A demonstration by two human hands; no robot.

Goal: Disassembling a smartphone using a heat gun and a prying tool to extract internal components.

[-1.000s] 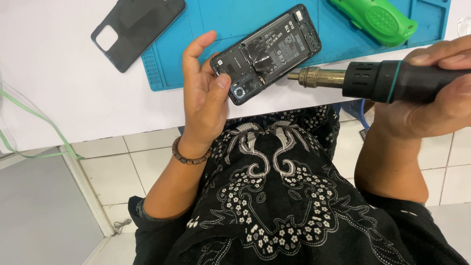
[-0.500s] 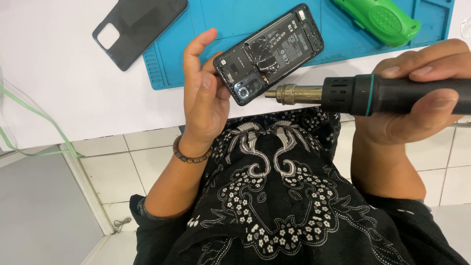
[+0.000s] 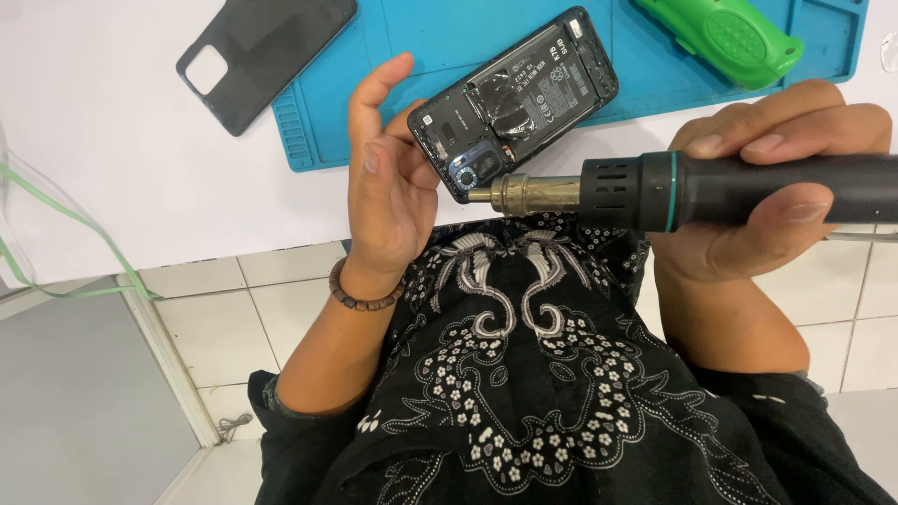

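while only 1 view, the head camera, shows this moment, it shows both hands plainly. the left hand (image 3: 393, 192) is half spread, thumb and fingertips pinching the near end of an opened phone (image 3: 514, 103) with its back off, so that the dark innards and battery face up. the phone lies slantwise, its far end over the blue mat (image 3: 655, 56) toward 1 o'clock, its camera end toward 7 o'clock at the white worktop (image 3: 112, 168) edge. the right hand (image 3: 776, 201) is wrapped tight round a black hot-air tool (image 3: 711, 192), fingers curled over the barrel, thumb under. its brass nozzle (image 3: 524, 194) points to 9 o'clock and sits just beside the phone's camera block, touching or nearly so; i cannot tell which.

judging from this, the step in hand is warming the camera corner of the phone. the next move calls for a steady left grip, the nozzle kept over that corner, and the left fingers kept out of the hot air.

off at 10 o'clock lies the removed black back cover (image 3: 262, 56); at 1 o'clock a green tool (image 3: 720, 37) rests on the mat. a beaded bracelet (image 3: 360, 295) circles the left wrist.
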